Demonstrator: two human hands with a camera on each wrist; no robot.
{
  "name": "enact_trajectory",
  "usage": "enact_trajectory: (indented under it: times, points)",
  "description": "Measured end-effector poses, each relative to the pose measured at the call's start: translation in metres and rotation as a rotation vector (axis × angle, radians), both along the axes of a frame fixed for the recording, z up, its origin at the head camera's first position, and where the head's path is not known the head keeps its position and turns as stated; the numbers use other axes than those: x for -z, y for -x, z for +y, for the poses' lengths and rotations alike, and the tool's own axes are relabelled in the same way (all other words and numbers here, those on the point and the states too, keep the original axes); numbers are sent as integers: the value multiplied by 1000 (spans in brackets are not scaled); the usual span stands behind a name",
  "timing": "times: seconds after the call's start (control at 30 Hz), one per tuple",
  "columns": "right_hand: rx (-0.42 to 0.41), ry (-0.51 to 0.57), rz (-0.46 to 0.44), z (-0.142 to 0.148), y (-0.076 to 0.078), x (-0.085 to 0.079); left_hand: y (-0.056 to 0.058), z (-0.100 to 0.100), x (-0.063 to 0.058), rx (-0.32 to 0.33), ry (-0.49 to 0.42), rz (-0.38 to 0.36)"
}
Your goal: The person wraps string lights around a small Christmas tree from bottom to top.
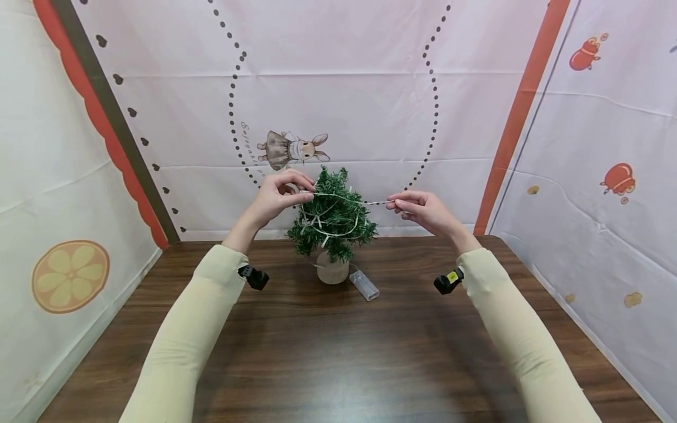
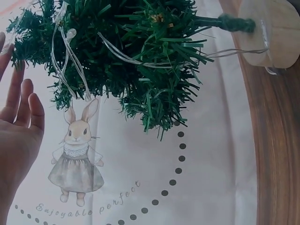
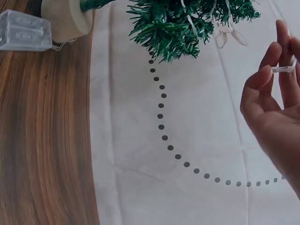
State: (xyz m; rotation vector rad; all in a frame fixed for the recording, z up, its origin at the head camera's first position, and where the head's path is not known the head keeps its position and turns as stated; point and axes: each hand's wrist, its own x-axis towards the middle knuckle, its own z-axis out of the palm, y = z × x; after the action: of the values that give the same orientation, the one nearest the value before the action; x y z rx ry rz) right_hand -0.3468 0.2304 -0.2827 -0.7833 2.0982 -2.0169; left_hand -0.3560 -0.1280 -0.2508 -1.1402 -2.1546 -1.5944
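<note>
A small artificial Christmas tree [image 1: 309, 235] stands upright on a pale round base [image 1: 332, 271], and a clear-wired string of lights [image 1: 346, 234] loops around its branches. Beside the upper left branches, my left hand [image 1: 275, 194] pinches the light wire between thumb and forefinger. My right hand [image 1: 425, 210], out to the right of the tree, holds the wire's other stretch by its fingertips, so that it spans the front of the treetop. In the right wrist view, a small clear bulb [image 3: 282, 69] shows at the right hand's [image 3: 276, 112] fingers. The left fingertips are partly cut off in the left wrist view.
A clear battery box [image 1: 364, 285] lies on the brown wooden table [image 1: 317, 352] at the right of the base, with a wire running towards the tree. Printed cloth [image 1: 338, 106] hangs behind the table and on both sides. Black cameras sit on both wrists.
</note>
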Motion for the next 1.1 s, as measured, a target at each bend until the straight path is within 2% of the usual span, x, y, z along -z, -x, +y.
enact_trajectory:
  times: [0.17, 0.3, 0.4, 0.53, 0.67, 0.8, 0.87, 0.97, 1.1]
  points:
    - [124, -186, 142, 2, -1, 1, -4, 0, 0, 6, 2, -10]
    - [216, -242, 211, 6, 2, 5, -6, 1, 0, -1, -3, 2]
    - [252, -194, 211, 6, 4, 7, -8, 3, -1, -17, 0, 16]
    - [255, -57, 185, 2, 5, 9, -9, 4, -1, -44, -5, 25]
    - [248, 63, 187, -2, 4, 10, -9, 5, -2, -90, -57, -8]
    - [217, 126, 203, -7, 3, 9, -10, 3, -5, -159, -88, -58]
    - [206, 133, 217, -9, 2, 9, -10, 0, -7, -183, -67, -88]
    - [205, 147, 228, -12, 2, 8, -8, -6, -9, -187, -4, -139]
    - [216, 183, 230, -19, 1, 7, 2, -13, -10, -143, 60, -209]
